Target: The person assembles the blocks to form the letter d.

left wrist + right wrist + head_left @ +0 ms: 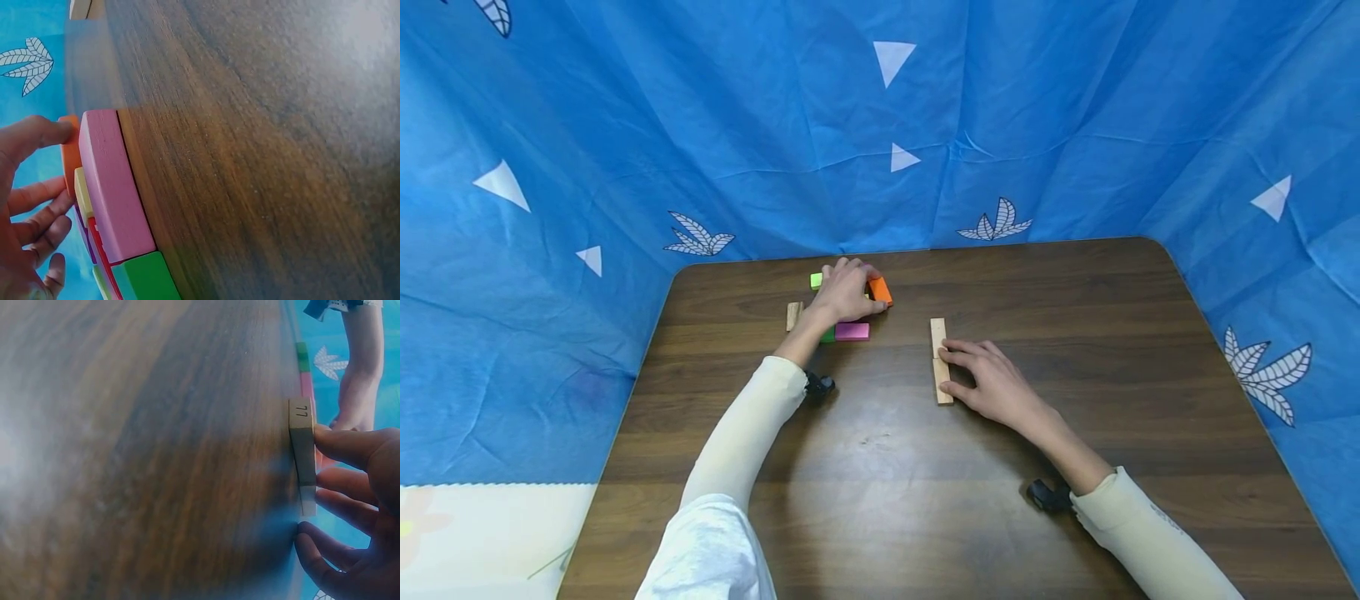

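Orange block (881, 291), pale wood blocks (941, 373), blue cloth (820, 100) (white triangles (894, 61)).

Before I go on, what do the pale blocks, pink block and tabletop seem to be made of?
Pale blocks: likely bare wood, given the tan colour and little shine. Pink block: smooth, evenly coloured, fairly matte; probably painted wood, though plastic is possible. Tabletop: wood or wood-look laminate, brown-grained, with a sheen where light reflects.

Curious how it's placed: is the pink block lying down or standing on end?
Lying down: the pink block has its long side along the table in head and left-wrist views.
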